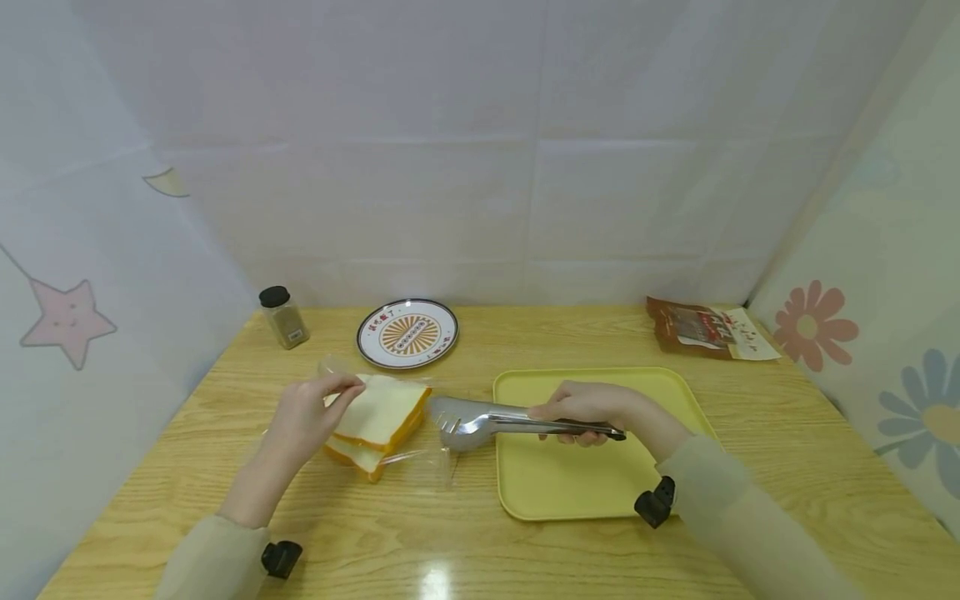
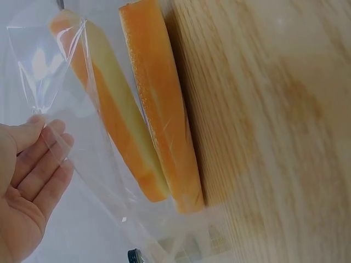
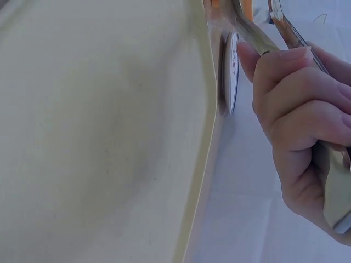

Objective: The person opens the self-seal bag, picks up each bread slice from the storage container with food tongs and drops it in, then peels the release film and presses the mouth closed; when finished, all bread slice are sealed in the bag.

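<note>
Two slices of bread (image 1: 381, 410) lie stacked in a clear plastic bag (image 2: 41, 60) on the table, left of the middle. Between thumb and fingertips my left hand (image 1: 311, 412) pinches the bag's film, which is pulled up taut in the left wrist view. The orange-crusted slices (image 2: 164, 104) stand apart at one end there. My right hand (image 1: 588, 410) grips metal tongs (image 1: 517, 419) around their arms, above a yellow tray (image 1: 600, 492). The tongs' head points left, close to the bread's right edge and over the bag's mouth, with nothing visible between its tips.
A round patterned plate (image 1: 408, 333) sits behind the bread. At the back left stands a black-capped seasoning jar (image 1: 285, 318). A brown and white food packet (image 1: 708, 331) lies at the back right, near the wall curtain (image 1: 480, 208).
</note>
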{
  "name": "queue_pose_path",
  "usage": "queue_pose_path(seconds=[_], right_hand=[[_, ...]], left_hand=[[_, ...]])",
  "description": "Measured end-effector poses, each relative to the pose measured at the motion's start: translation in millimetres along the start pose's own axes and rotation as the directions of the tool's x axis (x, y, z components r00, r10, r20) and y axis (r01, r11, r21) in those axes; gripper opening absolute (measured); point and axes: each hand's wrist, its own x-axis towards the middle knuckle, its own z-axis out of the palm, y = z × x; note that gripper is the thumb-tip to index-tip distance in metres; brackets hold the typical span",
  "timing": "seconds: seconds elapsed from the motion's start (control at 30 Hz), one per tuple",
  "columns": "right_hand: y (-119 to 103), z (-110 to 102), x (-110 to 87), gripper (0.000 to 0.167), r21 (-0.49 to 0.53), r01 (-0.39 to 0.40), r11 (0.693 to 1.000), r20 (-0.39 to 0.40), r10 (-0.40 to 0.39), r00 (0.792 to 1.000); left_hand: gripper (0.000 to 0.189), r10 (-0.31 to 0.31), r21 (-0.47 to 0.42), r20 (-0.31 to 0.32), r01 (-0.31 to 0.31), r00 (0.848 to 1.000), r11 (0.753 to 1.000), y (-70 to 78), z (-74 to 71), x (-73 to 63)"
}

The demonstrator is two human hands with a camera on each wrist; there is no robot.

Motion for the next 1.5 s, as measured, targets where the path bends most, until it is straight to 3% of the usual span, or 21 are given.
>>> queue_pose_path(seconds=[0.3, 0.67, 0.93, 1.27, 1.5], right_hand=[[20.6, -14.5, -30.7, 0.052, 0.019, 0.039, 0.999, -0.026, -0.039, 0.999], [49.6, -23.2, -87.4, 0.048, 0.016, 0.114, 0.993, -0.122, -0.112, 0.986], [75.1, -26.7, -129.6, 0.051, -0.024, 0.049, 0.999, -0.226, -0.053, 0.973], [111.6, -33.5, -177.5, 0.050, -0.051, -0.015, 0.999, -0.385, -0.006, 0.923], [139.3, -36.8, -196.2, 0.048, -0.113, -0.089, 0.990, -0.510, 0.019, 0.860]], left_hand=[[0.005, -0.024, 0.018, -0.001, 0.024, 1.000, 1.000, 2.3, -1.5, 1.0], [0.006, -0.014, 0.023, 0.010, 0.013, 1.000, 1.000, 1.1, -1.5, 0.3], [0.005, -0.016, 0.014, 0.014, 0.016, 1.000, 1.000, 2.4, -4.3, 0.1], [0.007, -0.013, 0.005, 0.009, 0.012, 1.000, 1.000, 1.4, -5.3, 0.4], [0.009, -0.006, -0.001, 0.006, 0.006, 1.000, 1.000, 0.3, -5.0, 0.1]])
